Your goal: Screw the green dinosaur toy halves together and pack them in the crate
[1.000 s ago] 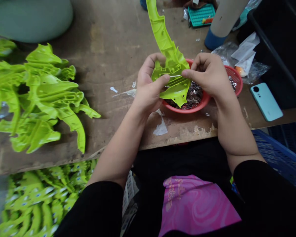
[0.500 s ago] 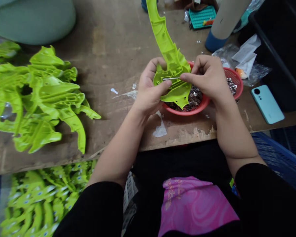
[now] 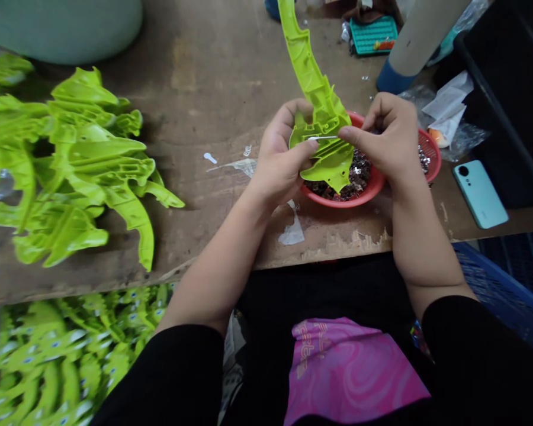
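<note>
My left hand [image 3: 281, 158] grips the wide lower end of a long lime-green plastic shell [image 3: 316, 94], holding it upright over a red basket [image 3: 366, 188] of small metal parts. My right hand [image 3: 388, 137] pinches a thin metal pin [image 3: 323, 138] between thumb and forefinger and holds it crosswise against the inside of the shell, its far end near my left thumb.
A heap of matching green shells [image 3: 77, 168] lies on the worn wooden table [image 3: 204, 83] at left, with more [image 3: 62, 355] in a bin below the table edge. A pale blue phone [image 3: 479, 194], plastic bags, a teal tray [image 3: 373, 32] and a blue-based cylinder [image 3: 415, 44] sit at right.
The pin has been pushed a little further left across the shell, then held there. Hands and shell stay over the basket; the view shifted slightly.
</note>
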